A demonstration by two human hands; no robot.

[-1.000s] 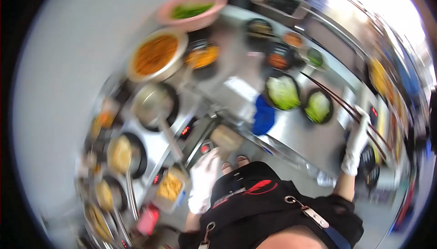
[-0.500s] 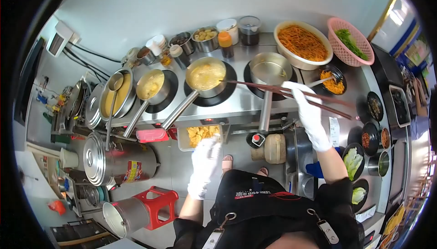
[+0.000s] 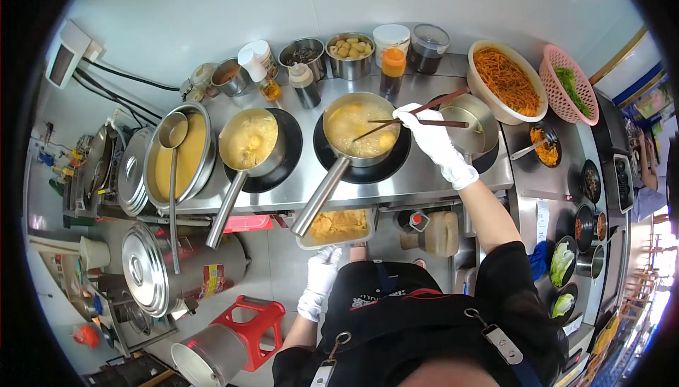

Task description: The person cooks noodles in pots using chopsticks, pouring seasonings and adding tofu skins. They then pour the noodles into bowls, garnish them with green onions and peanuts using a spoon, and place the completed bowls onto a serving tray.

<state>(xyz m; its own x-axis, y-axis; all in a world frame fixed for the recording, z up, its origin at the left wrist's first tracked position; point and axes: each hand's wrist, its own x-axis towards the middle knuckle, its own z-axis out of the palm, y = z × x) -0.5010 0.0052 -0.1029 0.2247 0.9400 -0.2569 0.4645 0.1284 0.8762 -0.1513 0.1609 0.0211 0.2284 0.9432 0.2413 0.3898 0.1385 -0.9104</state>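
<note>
My right hand, in a white glove, grips a pair of long brown chopsticks. Their tips are inside the middle saucepan, among yellowish food in bubbling broth. My left hand, gloved too, hangs low in front of the apron with its fingers curled together; nothing shows in them. Just above it is a clear plastic box of yellow, crumpled-looking pieces. Left of the middle saucepan, a second saucepan bubbles with similar food. A third pan, holding clear liquid, is partly hidden behind my right hand and wrist.
At the left, a ladle rests in a wide pot of yellow liquid. Bottles and tubs line the wall. A bowl of orange shreds and a pink basket stand right. A red stool is on the floor.
My right hand has moved left, bringing the chopsticks' tips into the middle saucepan. My left hand has dropped below the plastic box. The camera view has shifted.
</note>
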